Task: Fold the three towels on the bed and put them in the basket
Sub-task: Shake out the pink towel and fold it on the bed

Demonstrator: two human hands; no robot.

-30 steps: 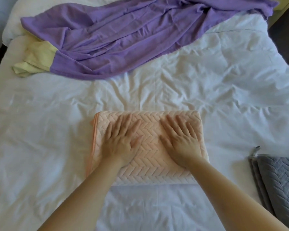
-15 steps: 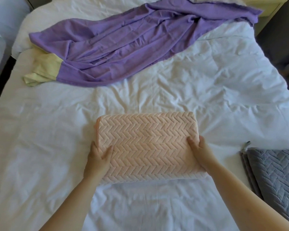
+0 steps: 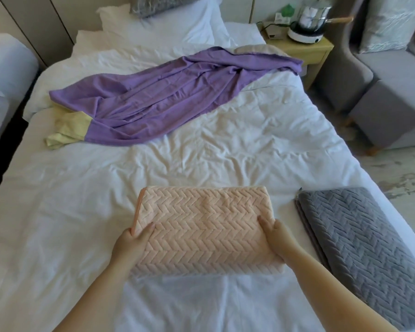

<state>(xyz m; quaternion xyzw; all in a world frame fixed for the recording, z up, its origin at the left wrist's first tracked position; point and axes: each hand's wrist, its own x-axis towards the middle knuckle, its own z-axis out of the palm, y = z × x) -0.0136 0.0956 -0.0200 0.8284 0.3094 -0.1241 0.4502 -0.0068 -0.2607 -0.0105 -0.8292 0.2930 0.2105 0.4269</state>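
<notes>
Holding: folded pink towel (image 3: 201, 226), gripped at both short ends, lower centre of the frame, on the bed (image 3: 58, 212)
left hand (image 3: 132, 245): thumb on top at the left short edge, fingers tucked under and hidden; narrow pinch on the towel
right hand (image 3: 276, 238): thumb on top at the right short edge, fingers hidden beneath; same narrow pinch
long axis: runs left to right across the frame, hand to hand; both grips sit toward the near corners, so the far long edge has no support
lift state: shadow under the near edge, may be just clear of the bed, can't tell
grey towel (image 3: 359, 240): folded, lower right of the frame, just beside the right hand, apart from the pink one; its long axis slants from upper left to lower right
purple towel (image 3: 168, 99): unfolded, sprawled across the upper centre, yellow band (image 3: 70, 123) at its left end, well apart from both hands
basket: not in view, carry direction unknown
progress (judgement): two of three look folded, none in the basket
key relation: the grey stack lies right of the grip and the right hand is nearer; stacking there would need a shift right plus a turn to match the axes
risk (judgement): soft fabric, the far edge may sag or the fold may open on the lift
</notes>
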